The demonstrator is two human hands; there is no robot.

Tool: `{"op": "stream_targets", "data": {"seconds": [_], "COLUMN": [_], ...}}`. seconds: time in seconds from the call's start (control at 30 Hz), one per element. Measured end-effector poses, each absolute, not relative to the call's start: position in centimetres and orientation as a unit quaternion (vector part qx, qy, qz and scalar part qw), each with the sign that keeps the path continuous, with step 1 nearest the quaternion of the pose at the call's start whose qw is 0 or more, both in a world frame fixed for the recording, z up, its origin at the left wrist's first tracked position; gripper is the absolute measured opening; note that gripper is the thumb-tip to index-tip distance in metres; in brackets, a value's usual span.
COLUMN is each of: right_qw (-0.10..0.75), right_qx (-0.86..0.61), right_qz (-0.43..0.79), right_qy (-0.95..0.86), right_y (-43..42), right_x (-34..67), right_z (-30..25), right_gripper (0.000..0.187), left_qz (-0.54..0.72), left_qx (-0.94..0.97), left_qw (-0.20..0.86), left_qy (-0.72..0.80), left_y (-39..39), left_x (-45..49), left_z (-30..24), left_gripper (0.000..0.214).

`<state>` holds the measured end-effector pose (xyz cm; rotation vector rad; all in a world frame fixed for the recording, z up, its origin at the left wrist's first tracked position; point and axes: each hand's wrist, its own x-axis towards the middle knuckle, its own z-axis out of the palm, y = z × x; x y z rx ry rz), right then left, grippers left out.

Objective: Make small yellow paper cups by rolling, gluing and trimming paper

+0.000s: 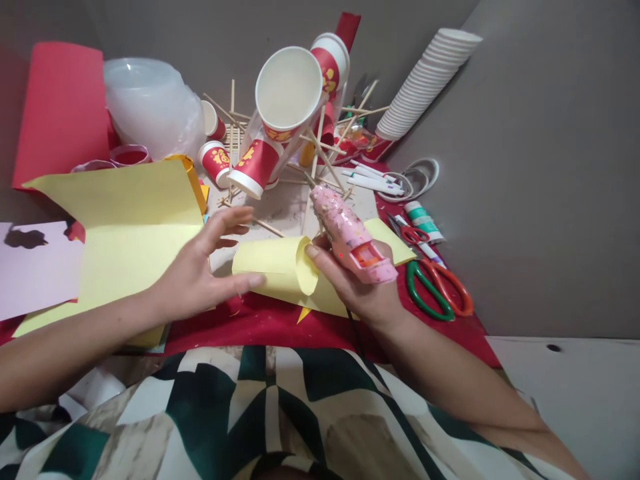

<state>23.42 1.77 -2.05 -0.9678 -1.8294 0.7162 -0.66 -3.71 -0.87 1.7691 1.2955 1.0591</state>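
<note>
My right hand point(357, 283) is wrapped round a pink glue gun point(350, 235) spattered with dried glue, its nozzle pointing away from me. Under it lies a piece of yellow paper point(273, 267) rolled into a loose tube, which my right thumb presses on. My left hand point(203, 270) hovers at the tube's left end with fingers spread, the thumb tip touching the paper. Behind both hands rises a structure of red and white paper cups point(280, 117) joined by wooden sticks point(325, 157).
A large yellow sheet point(125, 220) lies at the left, red card point(63, 110) behind it. Scissors point(437, 283), a glue bottle point(424, 221) and white glue sticks point(373, 180) sit at the right. A stack of white cups point(425, 83) leans on the grey wall. Clear plastic bowls point(147, 103) stand at the back.
</note>
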Motion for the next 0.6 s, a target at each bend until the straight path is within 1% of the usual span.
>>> {"op": "stream_targets", "data": {"seconds": [0.07,0.17,0.3,0.37,0.47,0.53,0.6], "right_qw": [0.453,0.442,0.453,0.454,0.449,0.453,0.462], "right_qx": [-0.410,-0.422,-0.404,-0.397,-0.396,-0.399,-0.399], "right_qz": [0.290,0.293,0.308,0.316,0.324,0.323,0.319], "right_qy": [-0.737,-0.735,-0.733,-0.733,-0.732,-0.729,-0.725], "right_y": [1.9,1.9,1.6,1.4,1.2,1.2,1.3], "right_x": [23.6,23.8,23.5,23.2,23.0,22.9,23.0], "right_z": [-1.9,-1.9,-2.1,-2.2,-2.5,-2.7,-2.9], "right_gripper": [0.012,0.013,0.012,0.013,0.014,0.013,0.013], "left_qz": [0.462,0.487,0.496,0.460,0.359,0.329,0.341], "left_qx": [0.615,0.564,0.598,0.658,0.752,0.791,0.793], "left_qw": [0.372,0.386,0.325,0.299,0.288,0.269,0.267], "left_qy": [0.520,0.545,0.539,0.516,0.473,0.441,0.429], "left_y": [-3.3,-3.1,-3.3,-3.3,-3.0,-2.9,-2.9], "left_x": [-0.9,-1.2,-1.4,-1.3,-0.8,-0.4,-0.1], "left_z": [-0.7,-0.1,0.7,0.9,1.0,0.9,0.7], "left_gripper": [0.064,0.053,0.046,0.048,0.065,0.076,0.071]}}
